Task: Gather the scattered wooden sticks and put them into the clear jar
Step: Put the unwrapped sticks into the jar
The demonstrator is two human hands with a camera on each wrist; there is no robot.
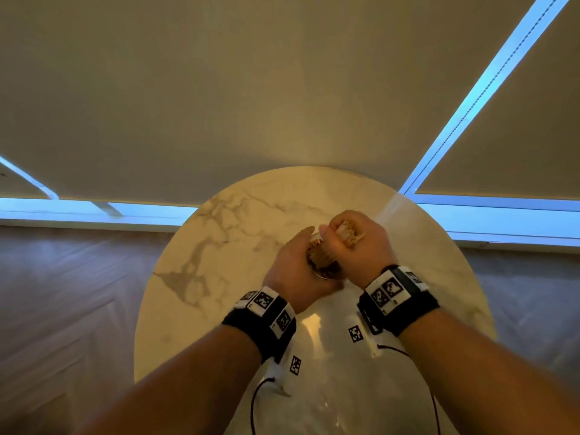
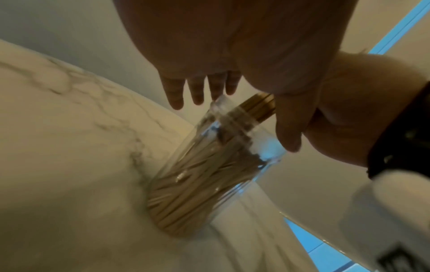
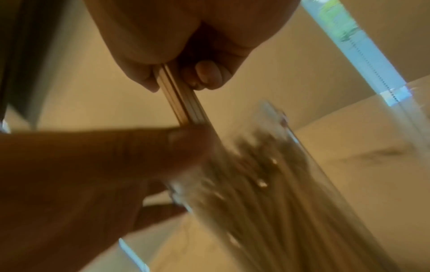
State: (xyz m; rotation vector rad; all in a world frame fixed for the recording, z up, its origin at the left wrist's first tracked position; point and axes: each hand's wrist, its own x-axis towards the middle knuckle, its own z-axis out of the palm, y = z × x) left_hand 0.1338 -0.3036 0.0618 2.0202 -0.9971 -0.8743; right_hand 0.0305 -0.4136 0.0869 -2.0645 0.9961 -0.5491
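Sticks (image 3: 184, 106) go into the clear jar (image 2: 209, 165) on the counter (image 1: 238, 215) now. Right hand (image 1: 351, 243) fingers squeeze a bunch; left hand (image 1: 295, 277) fingers wrap the jar. Next, let them slide in.

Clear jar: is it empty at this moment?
No: the left wrist view shows the clear jar already packed with wooden sticks on the marble table.

home room | round marble table (image 1: 219, 246) | wood floor (image 1: 62, 293) | window blinds (image 1: 219, 89)
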